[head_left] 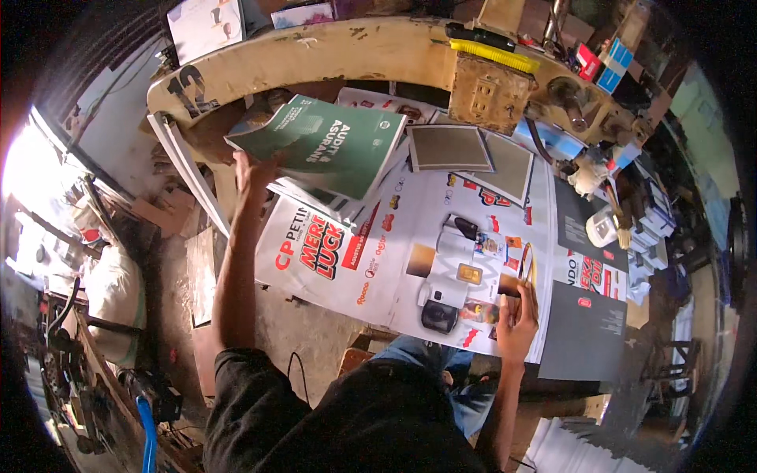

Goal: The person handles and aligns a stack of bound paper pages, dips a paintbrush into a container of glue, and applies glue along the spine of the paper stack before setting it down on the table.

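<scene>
At the far left of the printed sheet, my left hand (257,169) grips the left edge of a green softcover book (331,146). The book is tilted, with loose pages or other booklets under it. My right hand (516,319) rests low over the right part of a large white printed poster sheet (378,288), fingers drawn together. A slim yellow-orange object (527,264) sticks up from those fingertips; its kind is unclear. Two flat grey rectangular plates or cards (451,148) lie at the sheet's far side, overlapping.
Behind the work surface curves a cream machine frame (307,47), with a yellow-bristled brush (495,57) on it. Dark grey printed sheets (582,335) lie at the right, near a small white jar (602,227). White stacked paper (572,449) sits at lower right; a sack (117,299) stands at left.
</scene>
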A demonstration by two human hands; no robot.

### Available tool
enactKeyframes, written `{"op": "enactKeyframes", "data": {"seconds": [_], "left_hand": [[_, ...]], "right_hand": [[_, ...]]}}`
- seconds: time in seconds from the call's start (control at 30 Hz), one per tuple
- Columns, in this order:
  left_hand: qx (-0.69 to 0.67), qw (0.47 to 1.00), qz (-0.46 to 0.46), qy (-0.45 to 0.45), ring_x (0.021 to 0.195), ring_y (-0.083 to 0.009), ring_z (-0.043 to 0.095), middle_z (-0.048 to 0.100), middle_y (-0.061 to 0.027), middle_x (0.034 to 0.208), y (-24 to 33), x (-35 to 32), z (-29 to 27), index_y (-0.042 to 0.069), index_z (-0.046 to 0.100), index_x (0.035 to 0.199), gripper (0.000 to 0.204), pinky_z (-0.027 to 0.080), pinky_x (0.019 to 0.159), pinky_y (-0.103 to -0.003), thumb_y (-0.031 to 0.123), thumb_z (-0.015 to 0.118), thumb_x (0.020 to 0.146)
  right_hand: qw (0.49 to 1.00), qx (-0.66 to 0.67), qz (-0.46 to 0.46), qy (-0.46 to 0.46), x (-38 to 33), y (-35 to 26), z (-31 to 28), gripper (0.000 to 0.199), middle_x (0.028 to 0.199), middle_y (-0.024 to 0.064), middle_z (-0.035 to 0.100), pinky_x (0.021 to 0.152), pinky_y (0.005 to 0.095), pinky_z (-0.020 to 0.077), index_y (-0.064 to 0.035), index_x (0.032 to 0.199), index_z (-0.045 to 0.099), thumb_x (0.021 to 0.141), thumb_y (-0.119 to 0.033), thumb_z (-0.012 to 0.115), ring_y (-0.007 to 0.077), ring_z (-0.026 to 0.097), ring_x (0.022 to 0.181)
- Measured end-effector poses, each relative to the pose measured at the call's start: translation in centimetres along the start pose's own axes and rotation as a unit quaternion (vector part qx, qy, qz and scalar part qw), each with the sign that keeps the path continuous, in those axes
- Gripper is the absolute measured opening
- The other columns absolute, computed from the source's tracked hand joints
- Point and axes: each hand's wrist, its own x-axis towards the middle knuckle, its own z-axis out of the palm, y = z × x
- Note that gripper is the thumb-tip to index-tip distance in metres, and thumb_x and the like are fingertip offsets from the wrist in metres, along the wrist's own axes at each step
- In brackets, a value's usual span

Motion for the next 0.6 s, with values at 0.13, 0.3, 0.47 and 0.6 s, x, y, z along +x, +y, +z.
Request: {"op": "enactKeyframes", "data": {"seconds": [0.13,0.3,0.47,0.6], "left_hand": [[-0.040,0.995,0.029,-0.085,0.067,-0.0204,0.069,0.072,-0.0126,0.083,1.5,2.1,-2.7,-0.003,0.066,0.098,0.035,0.057,0.059,-0.033,0.021,0.081,0.079],[0.207,0.975,-0.055,-0.058,0.048,-0.0215,0.064,0.065,-0.0114,0.060,-2.0,-0.7,-5.2,-0.002,0.068,0.080,0.075,0.054,0.048,-0.036,0.073,0.061,0.080],[-0.185,0.917,-0.285,-0.211,0.093,-0.0338,0.069,0.065,-0.0261,0.098,3.5,-12.2,0.5,-0.013,0.047,0.123,0.106,0.058,0.083,-0.043,0.080,0.058,0.075],[-0.276,0.902,-0.267,-0.199,0.089,-0.0345,0.067,0.062,-0.0267,0.102,4.0,-12.2,2.6,-0.012,0.047,0.125,0.100,0.058,0.084,-0.044,0.072,0.066,0.075]], "right_hand": [[1.000,0.011,0.002,0.008,0.2,-0.3,0.0,0.038,0.131,0.0231,0.058,0.105,0.0436,0.0423,0.0018,0.123,0.060,0.089,-0.014,0.066,0.0377,0.053,0.126],[1.000,0.014,0.003,0.011,0.1,-0.7,0.2,0.039,0.131,0.0222,0.059,0.105,0.0438,0.0422,0.0025,0.123,0.059,0.089,-0.015,0.065,0.0382,0.054,0.125],[1.000,-0.001,-0.009,0.011,0.1,-0.3,-0.2,0.039,0.131,0.0221,0.058,0.105,0.0432,0.0421,0.0019,0.124,0.059,0.088,-0.013,0.066,0.0377,0.054,0.125],[0.999,0.040,0.013,-0.018,0.2,-0.5,-0.2,0.042,0.135,0.0215,0.055,0.110,0.0443,0.0369,0.0029,0.126,0.056,0.089,-0.015,0.063,0.0373,0.049,0.129]]}}
